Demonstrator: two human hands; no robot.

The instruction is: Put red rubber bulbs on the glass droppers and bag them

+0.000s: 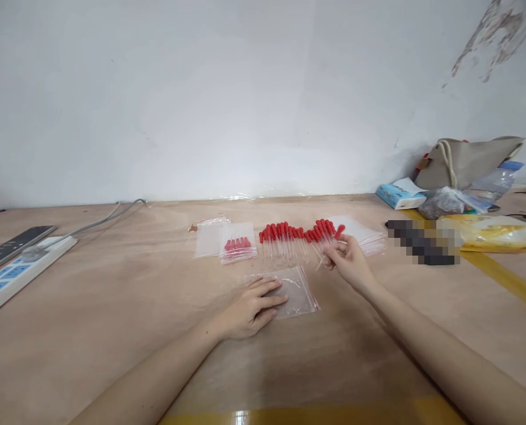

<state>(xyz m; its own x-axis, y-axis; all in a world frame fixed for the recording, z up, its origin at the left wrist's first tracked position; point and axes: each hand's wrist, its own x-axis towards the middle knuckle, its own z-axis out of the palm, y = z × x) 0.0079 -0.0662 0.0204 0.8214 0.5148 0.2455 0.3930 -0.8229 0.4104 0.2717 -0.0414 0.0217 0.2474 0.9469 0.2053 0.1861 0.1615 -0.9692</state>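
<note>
My left hand (256, 307) lies flat with fingers spread on a clear zip bag (300, 295) on the table. A dropper (340, 231) with a red rubber bulb and a thin clear tube is pinched in my right hand (346, 260), its bulb pointing up. Just beyond my hands lies a row of red-bulbed droppers (283, 233), tubes toward me. A second cluster of droppers (322, 230) sits beside my right fingers. Left of the row, a zip bag with several droppers (237, 243) in it rests on other bags.
A stack of clear bags (364, 236) lies behind my right hand. At the left are a power strip (28, 274) and a phone (15, 245). A tissue pack (399, 193), a beige bag (470, 162) and a yellow package (488, 233) stand at the right, below the wall (201, 100).
</note>
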